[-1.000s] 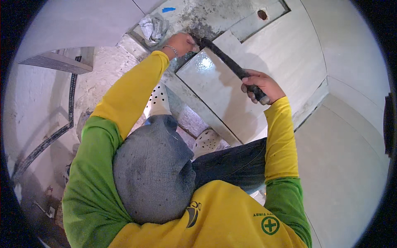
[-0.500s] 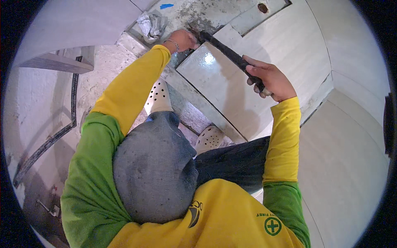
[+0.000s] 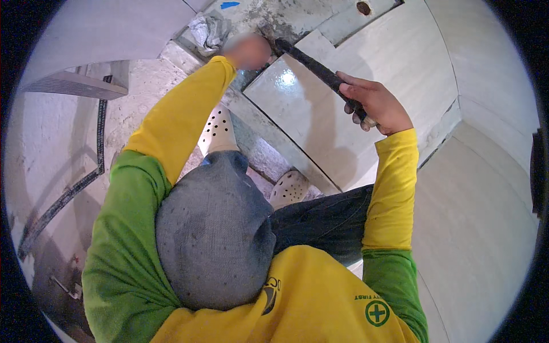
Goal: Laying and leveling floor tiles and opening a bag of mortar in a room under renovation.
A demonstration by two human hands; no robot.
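My right hand (image 3: pixel 376 104) is wrapped round one end of a long dark rod-like tool (image 3: pixel 311 71), whose exact kind I cannot make out. It slants up and left above a pale glossy tile (image 3: pixel 297 103). The tool's dark, rounded far end is close to my left hand (image 3: pixel 249 51), beside the tile's upper left corner. A smear over the left hand hides its fingers, and whatever they may hold does not show. Left of that hand lies a crumpled pale grey bag or sheet (image 3: pixel 207 33).
Bare, stained concrete (image 3: pixel 280 20) with a scrap of blue tape (image 3: pixel 230 5) and a round hole (image 3: pixel 363 8) lies beyond the tile. A black hose or cable (image 3: pixel 102 137) runs down the left side. Pale tiled wall (image 3: pixel 486 188) rises at right. My clogs (image 3: pixel 290 190) stand below the ledge.
The tool's far end has tilted up very slightly. My left hand, clear before with its fingers curled at the tile's corner, is now smeared and a little higher.
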